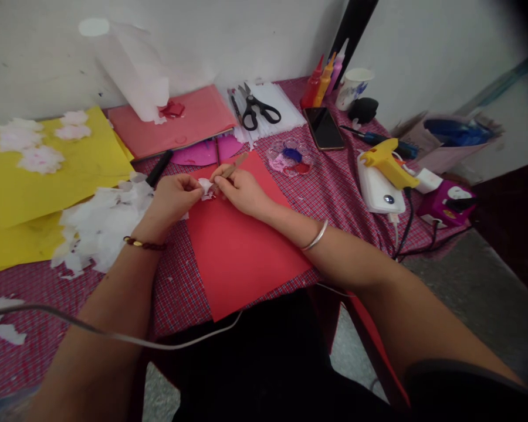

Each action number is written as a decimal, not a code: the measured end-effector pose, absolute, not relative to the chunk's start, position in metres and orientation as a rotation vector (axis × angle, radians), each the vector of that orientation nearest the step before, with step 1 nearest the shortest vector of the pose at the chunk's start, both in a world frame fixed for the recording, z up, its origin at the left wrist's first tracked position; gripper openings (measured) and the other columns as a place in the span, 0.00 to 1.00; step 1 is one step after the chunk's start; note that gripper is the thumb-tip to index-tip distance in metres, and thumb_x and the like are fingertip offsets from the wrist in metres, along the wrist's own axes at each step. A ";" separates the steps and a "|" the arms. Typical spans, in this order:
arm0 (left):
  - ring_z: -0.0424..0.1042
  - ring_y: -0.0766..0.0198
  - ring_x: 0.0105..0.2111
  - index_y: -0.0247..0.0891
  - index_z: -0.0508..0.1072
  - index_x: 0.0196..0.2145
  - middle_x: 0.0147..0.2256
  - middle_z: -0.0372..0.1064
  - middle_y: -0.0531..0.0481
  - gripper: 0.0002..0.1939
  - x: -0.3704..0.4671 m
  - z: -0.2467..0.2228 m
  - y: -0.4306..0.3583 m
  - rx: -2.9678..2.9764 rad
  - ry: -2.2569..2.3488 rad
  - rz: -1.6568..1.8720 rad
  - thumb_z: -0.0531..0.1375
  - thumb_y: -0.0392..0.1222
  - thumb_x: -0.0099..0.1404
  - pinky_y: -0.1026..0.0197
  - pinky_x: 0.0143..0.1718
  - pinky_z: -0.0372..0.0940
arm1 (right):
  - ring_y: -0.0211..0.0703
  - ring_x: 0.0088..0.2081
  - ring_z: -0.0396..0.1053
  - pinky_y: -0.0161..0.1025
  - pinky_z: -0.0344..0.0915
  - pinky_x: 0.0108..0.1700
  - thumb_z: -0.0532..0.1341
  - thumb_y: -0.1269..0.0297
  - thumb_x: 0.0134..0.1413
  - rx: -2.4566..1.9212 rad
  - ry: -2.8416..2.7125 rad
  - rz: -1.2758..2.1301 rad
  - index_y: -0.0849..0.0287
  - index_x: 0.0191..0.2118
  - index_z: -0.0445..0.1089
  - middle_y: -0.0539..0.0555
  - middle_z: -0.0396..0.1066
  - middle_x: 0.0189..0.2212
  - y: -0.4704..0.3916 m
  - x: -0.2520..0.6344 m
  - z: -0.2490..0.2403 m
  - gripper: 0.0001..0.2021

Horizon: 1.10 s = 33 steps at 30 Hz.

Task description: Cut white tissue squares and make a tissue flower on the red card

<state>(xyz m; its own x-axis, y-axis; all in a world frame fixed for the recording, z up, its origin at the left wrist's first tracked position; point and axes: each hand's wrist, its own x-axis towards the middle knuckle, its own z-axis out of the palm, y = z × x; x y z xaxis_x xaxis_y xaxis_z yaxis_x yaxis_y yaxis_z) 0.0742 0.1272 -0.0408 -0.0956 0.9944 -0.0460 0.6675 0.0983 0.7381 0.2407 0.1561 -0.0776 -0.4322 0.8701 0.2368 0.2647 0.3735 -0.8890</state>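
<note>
Over the red paper sheet (250,252), both hands meet at a small ruffled piece of white tissue paper (206,187). My left hand (176,196) pinches its left edge between thumb and fingertips. In my right hand (240,190) is a thin brown wooden stick (235,165), slanting up to the right; its lower end, by the tissue paper, is too small to make out. Beside my left wrist lies a heap of white tissue paper pieces (103,220). A round paint palette (290,157) with blue, pink and red paint sits beyond my right hand.
Yellow sheets (48,193) carry ruffled paper flowers (39,158) on the left. Black scissors (257,108), a phone (324,128) and paint bottles (319,82) stand or lie at the back. A yellow glue gun (389,161) rests on a white power bank on the right. A cable (114,335) crosses the foreground.
</note>
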 end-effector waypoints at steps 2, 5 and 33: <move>0.55 0.68 0.19 0.40 0.69 0.21 0.17 0.61 0.56 0.05 0.076 -0.039 0.127 1.611 1.835 0.750 0.62 0.39 0.52 0.62 0.22 0.49 | 0.37 0.33 0.69 0.33 0.63 0.38 0.51 0.66 0.68 -0.999 -1.915 1.041 0.59 0.37 0.68 0.51 0.72 0.33 0.156 0.240 -0.078 0.10; 0.55 0.68 0.19 0.39 0.70 0.21 0.17 0.61 0.56 0.05 0.076 -0.038 0.127 1.614 1.850 0.724 0.62 0.38 0.53 0.62 0.22 0.49 | 0.37 0.33 0.69 0.34 0.63 0.39 0.51 0.66 0.68 -1.016 -1.935 1.032 0.59 0.38 0.68 0.52 0.72 0.34 0.157 0.240 -0.079 0.09; 0.60 0.67 0.20 0.42 0.69 0.23 0.21 0.64 0.54 0.05 0.055 -0.053 0.131 1.636 1.630 0.713 0.64 0.41 0.50 0.63 0.22 0.52 | 0.33 0.29 0.66 0.32 0.63 0.36 0.50 0.70 0.68 -0.938 -1.817 1.168 0.61 0.34 0.67 0.50 0.70 0.30 0.162 0.243 -0.081 0.12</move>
<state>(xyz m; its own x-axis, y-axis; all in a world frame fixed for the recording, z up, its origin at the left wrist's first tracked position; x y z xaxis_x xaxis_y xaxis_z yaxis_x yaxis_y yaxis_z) 0.0548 0.1306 -0.0532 0.0525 0.9938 -0.0976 0.6028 0.0463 0.7965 0.2426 0.1622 -0.0812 -0.4358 0.8754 0.2093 0.1734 0.3098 -0.9349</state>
